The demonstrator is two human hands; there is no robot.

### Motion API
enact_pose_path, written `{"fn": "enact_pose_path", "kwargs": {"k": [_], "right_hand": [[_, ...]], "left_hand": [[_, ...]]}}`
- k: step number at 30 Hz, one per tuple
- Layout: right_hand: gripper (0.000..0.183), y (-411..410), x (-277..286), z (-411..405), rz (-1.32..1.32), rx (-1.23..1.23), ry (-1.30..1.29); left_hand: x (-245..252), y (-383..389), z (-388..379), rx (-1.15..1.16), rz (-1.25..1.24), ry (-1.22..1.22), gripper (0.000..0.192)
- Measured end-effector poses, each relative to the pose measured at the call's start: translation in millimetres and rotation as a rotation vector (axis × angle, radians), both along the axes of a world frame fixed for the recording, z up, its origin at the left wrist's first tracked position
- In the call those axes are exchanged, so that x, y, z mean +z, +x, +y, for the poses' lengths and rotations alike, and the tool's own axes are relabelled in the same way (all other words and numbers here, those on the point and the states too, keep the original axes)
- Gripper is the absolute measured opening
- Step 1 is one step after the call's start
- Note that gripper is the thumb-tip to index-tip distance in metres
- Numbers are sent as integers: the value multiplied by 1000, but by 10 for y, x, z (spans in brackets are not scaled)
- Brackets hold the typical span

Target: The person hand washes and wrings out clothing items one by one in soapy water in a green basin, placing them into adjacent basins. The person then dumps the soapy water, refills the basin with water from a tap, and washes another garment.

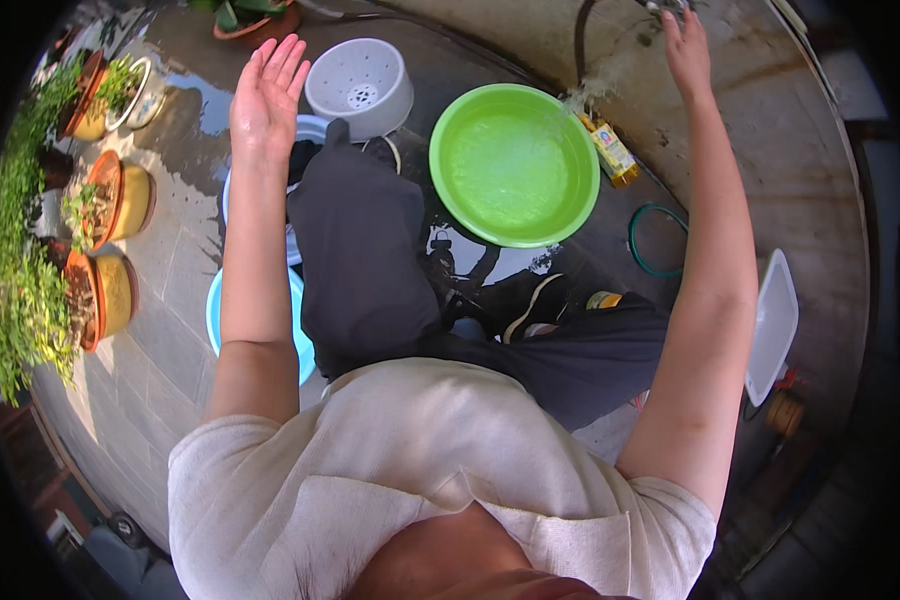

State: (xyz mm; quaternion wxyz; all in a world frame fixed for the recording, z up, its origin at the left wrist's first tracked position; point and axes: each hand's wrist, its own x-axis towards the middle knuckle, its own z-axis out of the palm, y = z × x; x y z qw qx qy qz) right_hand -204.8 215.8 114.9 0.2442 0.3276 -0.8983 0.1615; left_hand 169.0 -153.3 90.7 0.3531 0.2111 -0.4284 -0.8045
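My left hand (pixel 266 105) is raised with its palm up and fingers spread, wet-looking and holding nothing. It is nearest to a white perforated plastic basket (pixel 386 116). At the top edge, the fingertips of my right hand (pixel 688 60) reach a metal tap (pixel 656 6) by the wall; whether they grip it is hidden. Water (pixel 596 91) splashes below the tap at the rim of a light green plastic basin (pixel 436 169), which contains clear, rippling water. Right beside this basin, a bottle of yellow liquid (pixel 613 154) with a label lies tilted against the wall.
A bright blue basin (pixel 305 349) and a pale blue basin (pixel 315 124) lie partly behind my left arm. Potted plants (pixel 124 202) line the left side. A green ring (pixel 634 244) and a white plastic tub (pixel 772 330) are at right. The floor holds puddles (pixel 517 262).
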Motion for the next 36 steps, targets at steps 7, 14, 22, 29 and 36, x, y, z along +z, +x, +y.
{"fn": "enact_pose_path", "kwargs": {"k": [7, 14, 22, 29, 36], "right_hand": [[47, -600, -183, 414, 202, -122, -2], [47, -200, -10, 215, -417, 117, -218], [46, -148, 145, 355, -455, 19, -212], [48, 39, 220, 264, -471, -39, -121], [49, 172, 226, 161, -483, -71, -159]], "left_hand": [[-1798, 1009, -943, 384, -583, 205, 29], [-3204, 1763, -927, 351, -1223, -272, 68], [-3181, 1339, -1049, -245, -1705, -1315, 111], [-3384, 1186, -1254, -418, -1784, -1468, 118], [-3640, 1005, -1517, -291, -1744, -1257, 65]]}}
